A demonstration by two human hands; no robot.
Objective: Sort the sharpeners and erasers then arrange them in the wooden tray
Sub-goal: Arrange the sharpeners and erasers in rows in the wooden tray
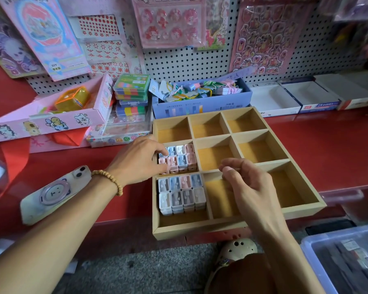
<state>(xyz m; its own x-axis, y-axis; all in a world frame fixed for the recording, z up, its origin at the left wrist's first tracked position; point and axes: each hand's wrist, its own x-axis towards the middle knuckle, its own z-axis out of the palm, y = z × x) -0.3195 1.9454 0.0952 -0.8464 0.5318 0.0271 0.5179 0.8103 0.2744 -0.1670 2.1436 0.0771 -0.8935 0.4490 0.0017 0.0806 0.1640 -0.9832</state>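
Observation:
A wooden tray [302,211] with nine compartments lies on the red shelf, its front edge hanging over. Its near left compartment holds several pastel sharpeners [182,195] packed in rows. The middle left compartment holds more sharpeners [182,158] in pink, blue and white. My left hand [136,158] rests at that compartment's left edge, its fingertips touching the sharpeners on the left side. My right hand [249,187] hovers above the near middle compartment with loosely curled fingers and nothing in it. The other compartments show bare bottoms.
A phone [51,193] lies on the shelf under my left forearm. Behind the tray stand a blue box [200,105] of small stationery, stacked clear cases, a pink box [51,117] and white boxes [295,98]. A plastic bin [344,257] sits low right.

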